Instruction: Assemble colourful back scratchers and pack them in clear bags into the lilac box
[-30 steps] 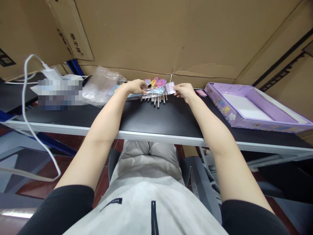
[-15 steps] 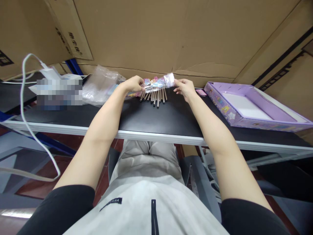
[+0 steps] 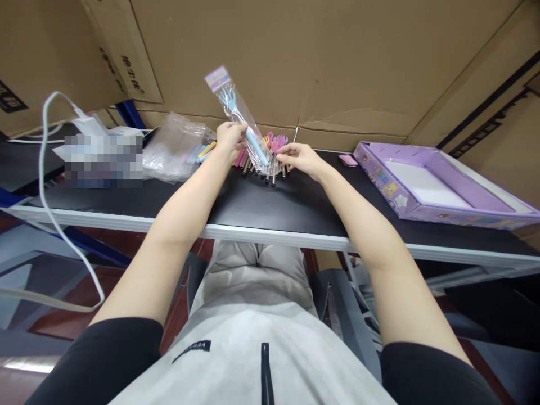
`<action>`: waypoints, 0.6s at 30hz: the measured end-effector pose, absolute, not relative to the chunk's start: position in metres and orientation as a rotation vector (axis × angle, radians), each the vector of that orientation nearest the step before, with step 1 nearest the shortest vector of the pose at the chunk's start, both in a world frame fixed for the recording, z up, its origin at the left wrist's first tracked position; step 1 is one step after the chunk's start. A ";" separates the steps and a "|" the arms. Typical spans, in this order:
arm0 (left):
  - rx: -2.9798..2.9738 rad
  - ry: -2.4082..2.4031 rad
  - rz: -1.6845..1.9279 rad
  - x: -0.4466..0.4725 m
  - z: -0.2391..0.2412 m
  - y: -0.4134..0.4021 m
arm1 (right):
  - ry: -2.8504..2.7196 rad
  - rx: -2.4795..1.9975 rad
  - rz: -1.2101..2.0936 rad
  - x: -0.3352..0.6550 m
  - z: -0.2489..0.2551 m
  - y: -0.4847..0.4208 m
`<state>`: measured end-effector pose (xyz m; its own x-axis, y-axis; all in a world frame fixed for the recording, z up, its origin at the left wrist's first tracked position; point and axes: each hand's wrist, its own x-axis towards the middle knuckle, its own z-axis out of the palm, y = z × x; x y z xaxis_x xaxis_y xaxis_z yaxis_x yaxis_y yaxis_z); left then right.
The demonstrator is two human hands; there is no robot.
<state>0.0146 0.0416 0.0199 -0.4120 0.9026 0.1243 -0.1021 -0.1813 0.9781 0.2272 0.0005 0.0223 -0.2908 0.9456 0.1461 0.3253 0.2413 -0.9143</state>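
Note:
A light blue hand-shaped back scratcher [image 3: 255, 144] lies inside a clear plastic bag with a purple printed header. My left hand [image 3: 230, 136] is closed on the bag about its middle, holding it tilted with the header up and to the left. My right hand [image 3: 301, 160] hovers by the bag's lower end, fingers partly stretched and thumb apart; whether a fingertip touches the bag is unclear. Beneath both hands lies a pile of metal rods [image 3: 274, 179] with dark ends, and pink hand-shaped heads [image 3: 279, 142] show behind it. Yellow and blue pieces [image 3: 206, 151] lie beside my left wrist.
Clear plastic bags [image 3: 171, 151] lie on the black tabletop [image 3: 261, 208] to the left, near a white cable [image 3: 41, 169] and a blurred-out patch. A purple open box [image 3: 405, 197] stands at the right, with a small pink card [image 3: 348, 160] beside it. Cardboard walls [image 3: 295, 62] rise behind.
The bagged back scratcher has swung from nearly level to steeply tilted, its header now up at the left. My right hand has shifted left and slightly down, toward the bag's lower end.

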 end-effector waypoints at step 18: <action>0.632 1.000 1.862 0.035 0.008 0.043 | -1.911 -0.998 1.085 0.230 0.011 0.012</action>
